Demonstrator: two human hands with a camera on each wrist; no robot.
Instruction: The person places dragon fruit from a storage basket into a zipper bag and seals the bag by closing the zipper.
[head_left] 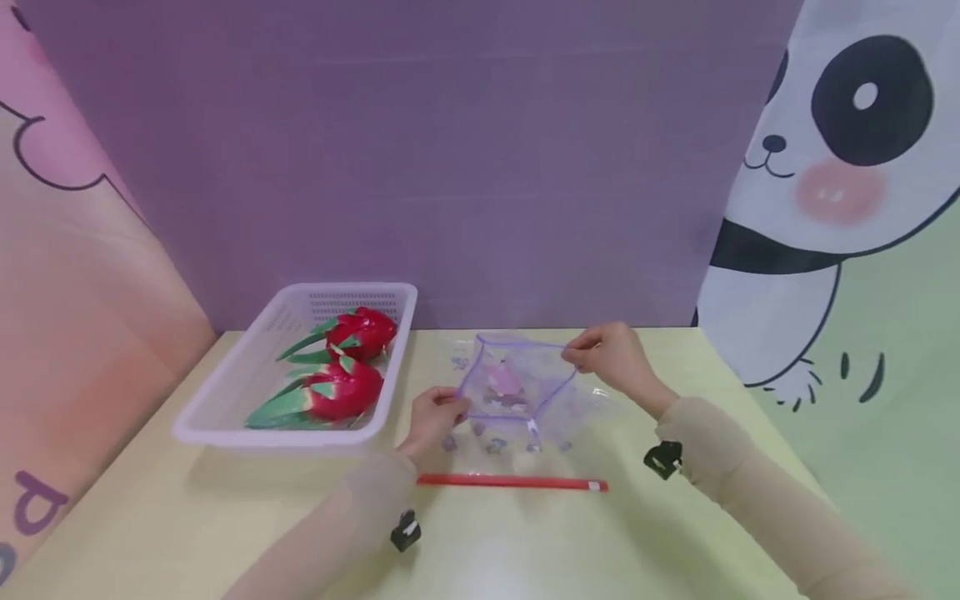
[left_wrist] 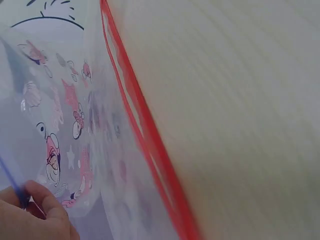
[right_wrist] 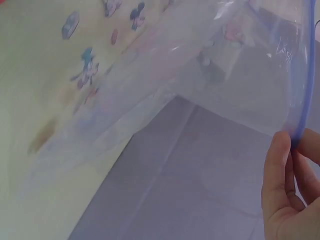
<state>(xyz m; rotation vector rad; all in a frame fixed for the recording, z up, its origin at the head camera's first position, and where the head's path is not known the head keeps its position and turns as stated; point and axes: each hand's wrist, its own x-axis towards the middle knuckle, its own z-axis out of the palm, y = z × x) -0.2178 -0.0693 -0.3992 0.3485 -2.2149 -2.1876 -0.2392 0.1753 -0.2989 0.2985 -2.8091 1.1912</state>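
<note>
Both hands hold a clear plastic zip bag (head_left: 498,416) with a purple rim, its mouth spread into a wide four-sided opening. The left hand (head_left: 435,421) pinches the rim's near left corner between thumb and fingers. At the far right, the right hand (head_left: 617,360) pinches the opposite side of the rim. Up close in the right wrist view, that thumb and fingers (right_wrist: 277,170) grip the purple strip. Small pink and blue cartoon figures are printed on the plastic. In the left wrist view, the left hand (left_wrist: 40,215) grips a blue-purple edge; its wrist is out of frame.
A red zip strip (head_left: 517,481) lies along the table's near side, with clear plastic beside it. Left of the hands stands a white basket (head_left: 191,421) holding two red dragon fruits (head_left: 347,392) with green leaves. A purple backdrop (head_left: 480,167) rises behind the table.
</note>
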